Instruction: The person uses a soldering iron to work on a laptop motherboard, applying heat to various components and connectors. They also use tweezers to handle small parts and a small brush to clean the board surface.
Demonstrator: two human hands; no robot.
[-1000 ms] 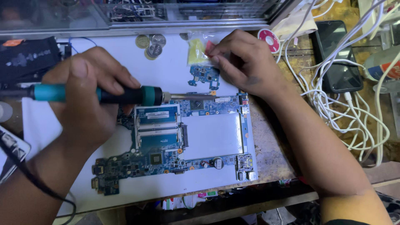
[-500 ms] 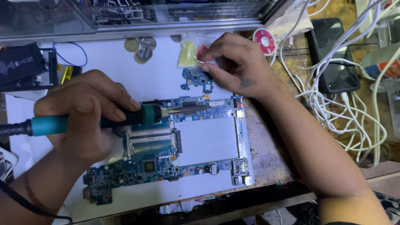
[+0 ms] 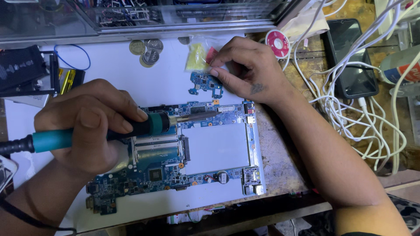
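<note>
My left hand (image 3: 89,131) grips a teal and black soldering iron (image 3: 144,126), its metal tip lying over the top edge of a large blue circuit board (image 3: 175,168). The board lies flat on a white sheet (image 3: 113,74). My right hand (image 3: 247,70) rests just above the board with its fingers pinched together, touching a small blue circuit board (image 3: 204,83) and a small clear bag with yellow contents (image 3: 197,57). Whether the fingers hold anything is hidden.
Several coins (image 3: 146,50) lie at the top of the sheet. A red and white solder spool (image 3: 278,43), a black phone (image 3: 354,61) and tangled white cables (image 3: 372,126) sit to the right. A black battery pack (image 3: 22,72) lies at the left.
My left hand and the soldering iron have dropped slightly lower in view and the tip now lies on the board's top edge. My right hand stays by the small board.
</note>
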